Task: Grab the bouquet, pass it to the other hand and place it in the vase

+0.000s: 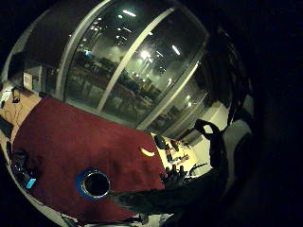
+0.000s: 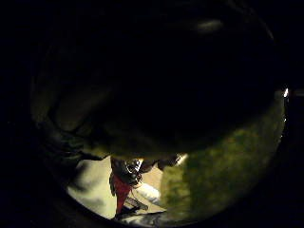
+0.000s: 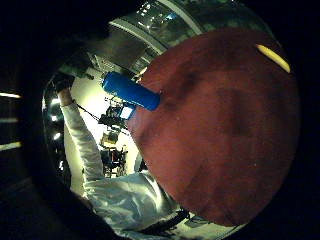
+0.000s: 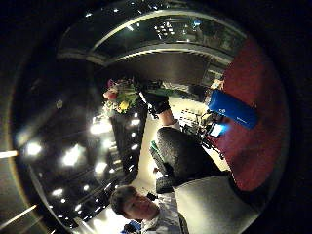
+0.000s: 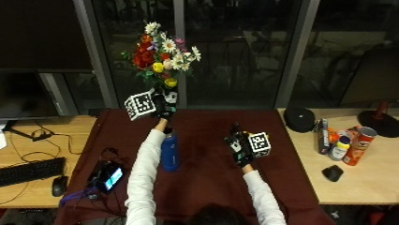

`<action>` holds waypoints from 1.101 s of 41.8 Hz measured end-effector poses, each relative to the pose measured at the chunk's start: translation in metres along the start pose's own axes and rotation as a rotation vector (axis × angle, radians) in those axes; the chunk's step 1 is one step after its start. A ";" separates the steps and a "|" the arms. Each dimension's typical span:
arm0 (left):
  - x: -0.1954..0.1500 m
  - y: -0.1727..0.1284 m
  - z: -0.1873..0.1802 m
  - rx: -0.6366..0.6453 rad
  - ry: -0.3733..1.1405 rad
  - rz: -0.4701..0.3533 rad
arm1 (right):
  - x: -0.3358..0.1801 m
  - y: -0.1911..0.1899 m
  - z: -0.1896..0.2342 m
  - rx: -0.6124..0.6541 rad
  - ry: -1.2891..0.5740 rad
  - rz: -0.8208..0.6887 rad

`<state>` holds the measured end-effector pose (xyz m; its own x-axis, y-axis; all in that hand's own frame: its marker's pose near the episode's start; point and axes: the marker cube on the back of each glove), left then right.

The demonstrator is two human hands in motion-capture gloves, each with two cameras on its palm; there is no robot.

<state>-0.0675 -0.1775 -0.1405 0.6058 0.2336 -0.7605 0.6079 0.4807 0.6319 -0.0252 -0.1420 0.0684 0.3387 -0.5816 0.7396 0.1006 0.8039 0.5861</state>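
My left hand [image 5: 163, 105] is raised above the table's far side and grips the stems of the bouquet [image 5: 163, 54], whose red, white and yellow flowers stand upright. The right thumb side palm view shows the bouquet [image 4: 119, 97] in that left hand [image 4: 156, 102]. The blue vase [image 5: 169, 151] stands upright on the dark red cloth [image 5: 205, 178], under my left forearm. From above, its open mouth [image 1: 94, 183] shows. My right hand [image 5: 239, 145] hovers over the cloth to the vase's right, fingers straight and holding nothing.
Left of the vase a phone-like device [image 5: 109, 176] with cables lies on the cloth. A keyboard [image 5: 28, 171] and mouse [image 5: 59, 185] sit on the left desk. Cans and bottles [image 5: 346, 145], a black cap [image 5: 300, 118] and another mouse [image 5: 332, 172] sit on the right.
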 end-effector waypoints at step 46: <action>-0.228 0.176 -0.030 -0.686 0.024 -0.352 | 0.056 0.036 0.020 -0.046 -0.045 0.333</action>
<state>-0.1140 -0.1213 0.1394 0.4196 -0.0157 -0.9076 0.3039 0.9446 0.1241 -0.0210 -0.1479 0.1378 0.3187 -0.2903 0.9023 0.0341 0.9548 0.2951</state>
